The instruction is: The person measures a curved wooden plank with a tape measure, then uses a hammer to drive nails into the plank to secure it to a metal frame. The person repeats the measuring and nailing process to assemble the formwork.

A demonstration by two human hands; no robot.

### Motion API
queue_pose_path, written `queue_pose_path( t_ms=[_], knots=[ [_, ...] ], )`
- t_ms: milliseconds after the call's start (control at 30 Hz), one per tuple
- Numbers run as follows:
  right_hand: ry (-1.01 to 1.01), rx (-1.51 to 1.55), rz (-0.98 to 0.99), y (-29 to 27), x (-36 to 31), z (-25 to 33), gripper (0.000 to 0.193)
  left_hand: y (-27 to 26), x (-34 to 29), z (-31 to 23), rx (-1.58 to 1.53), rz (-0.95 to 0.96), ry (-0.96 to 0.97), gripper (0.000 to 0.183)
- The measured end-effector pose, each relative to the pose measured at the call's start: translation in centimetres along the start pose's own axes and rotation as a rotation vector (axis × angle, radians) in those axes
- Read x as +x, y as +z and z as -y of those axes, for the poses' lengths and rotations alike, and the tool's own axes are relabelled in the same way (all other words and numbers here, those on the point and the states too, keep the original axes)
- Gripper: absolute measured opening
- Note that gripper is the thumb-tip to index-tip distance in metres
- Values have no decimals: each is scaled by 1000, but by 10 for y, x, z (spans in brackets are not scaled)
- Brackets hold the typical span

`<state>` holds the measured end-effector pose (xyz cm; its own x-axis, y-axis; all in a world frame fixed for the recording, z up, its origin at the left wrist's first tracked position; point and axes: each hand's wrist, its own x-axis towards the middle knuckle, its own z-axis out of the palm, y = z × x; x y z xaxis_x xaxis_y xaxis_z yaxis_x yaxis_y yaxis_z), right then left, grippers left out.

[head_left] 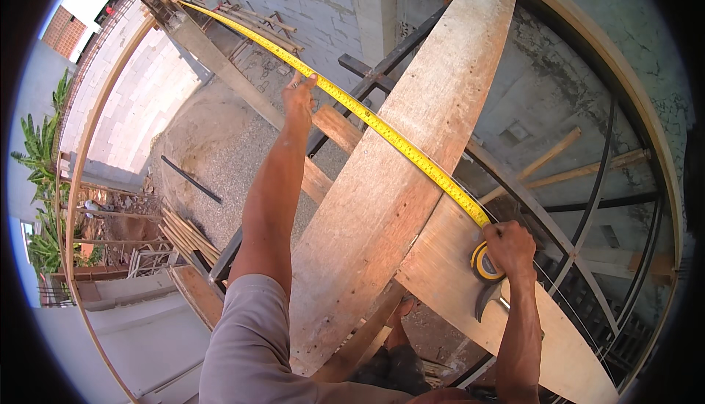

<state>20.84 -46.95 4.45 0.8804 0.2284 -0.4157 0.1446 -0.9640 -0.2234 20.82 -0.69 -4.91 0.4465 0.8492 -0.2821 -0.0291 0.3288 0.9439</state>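
Observation:
A yellow tape measure blade (400, 143) runs slantwise across the wooden boards, from the far upper left down to its case. My left hand (299, 101), arm stretched far forward, pinches the blade's edge beyond the long plywood board (440, 103). In my right hand (512, 248) is the black-and-yellow tape case (486, 263), above a second, paler board (448, 246). A dark curved metal piece (485, 303) shows beside my right forearm; the arm partly hides it, so its kind is unclear. The blade's far end lies near a post and is too small to make out.
Black metal bars (415, 44) and a curved wooden rim (617, 59) surround the boards. Far below are gravel ground (220, 154), a stack of wooden poles (189, 235) and a grey block wall (316, 15). A bare foot (402, 308) shows beneath the boards.

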Motion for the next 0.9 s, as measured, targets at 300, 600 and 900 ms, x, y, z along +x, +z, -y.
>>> queue_pose_path(
  t_ms=[300,600,900],
  knots=[
    [12,1,-5,2,4,1,39,4,6,-6,16,32,-5,62],
    [52,-53,-19,10,9,-5,37,4,8,-3,-43,21,20,59],
    [50,-41,-47,10,8,-2,36,5,6,-1,-21,11,23,58]
  ],
)
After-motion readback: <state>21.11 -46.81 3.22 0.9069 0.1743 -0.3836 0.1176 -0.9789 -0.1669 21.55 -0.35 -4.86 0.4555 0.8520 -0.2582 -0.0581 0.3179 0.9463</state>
